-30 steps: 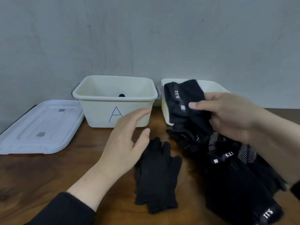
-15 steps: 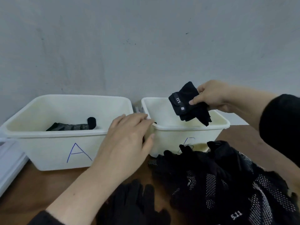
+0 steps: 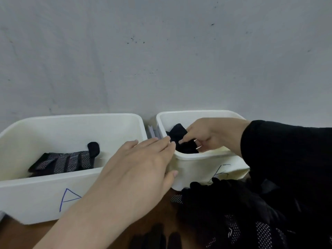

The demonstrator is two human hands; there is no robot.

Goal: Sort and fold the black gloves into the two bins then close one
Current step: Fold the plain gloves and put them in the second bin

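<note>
Two white bins stand side by side against the wall. Bin A (image 3: pixel 21 191) on the left holds a folded dotted black glove (image 3: pixel 64 161). Inside the right bin (image 3: pixel 197 166) my right hand (image 3: pixel 203 135) grips a folded black glove (image 3: pixel 181 141), low between the walls. My left hand (image 3: pixel 136 169) lies flat with straight fingers on the right bin's near-left corner, thumb against its front wall. A pile of black gloves (image 3: pixel 233 212) lies in front of the right bin.
A plain black glove (image 3: pixel 158 238) lies on the brown table at the bottom edge. A grey wall rises right behind the bins. A thin white object (image 3: pixel 152 131) stands in the gap between the bins.
My right hand has lowered the folded glove from above the right bin down into it. My left hand has slid onto that bin's corner. The view has moved closer.
</note>
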